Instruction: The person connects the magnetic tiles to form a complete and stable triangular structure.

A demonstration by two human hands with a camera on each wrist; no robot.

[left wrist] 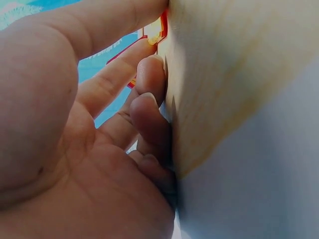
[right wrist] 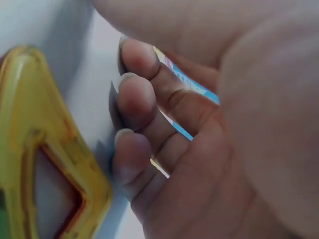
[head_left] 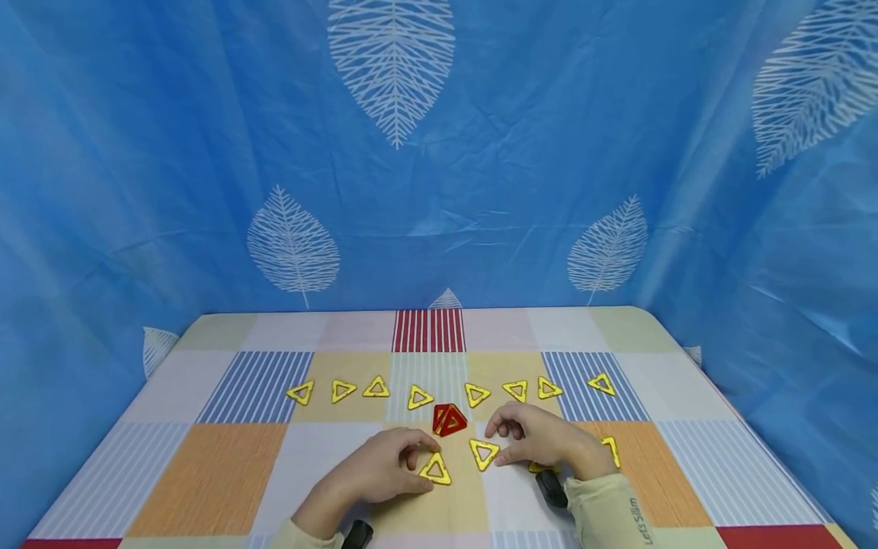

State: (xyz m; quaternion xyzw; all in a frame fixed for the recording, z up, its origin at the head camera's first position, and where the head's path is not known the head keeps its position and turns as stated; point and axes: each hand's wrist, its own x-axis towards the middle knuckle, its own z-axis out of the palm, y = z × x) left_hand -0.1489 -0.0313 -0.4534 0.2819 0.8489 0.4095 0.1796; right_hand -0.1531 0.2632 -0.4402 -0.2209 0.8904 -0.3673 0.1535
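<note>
In the head view my left hand (head_left: 394,465) lies low over the table, thumb and index finger pinching a yellow triangular tile (head_left: 435,469) with a hollow centre. My right hand (head_left: 538,436) is to the right, its thumb and index fingertip around one corner of another yellow triangular tile (head_left: 484,454). Beyond the hands, two red triangular pieces (head_left: 450,420) sit against each other. Part of one more yellow tile (head_left: 544,467) shows under the right wrist; the right wrist view has a yellow tile (right wrist: 60,149) beside the curled fingers.
A loose row of several yellow triangular tiles (head_left: 376,387) runs across the far half of the table. Another yellow tile (head_left: 612,451) lies partly behind the right forearm. The table carries a patchwork cloth (head_left: 206,480), and a blue leaf-print curtain (head_left: 480,229) encloses its back and sides.
</note>
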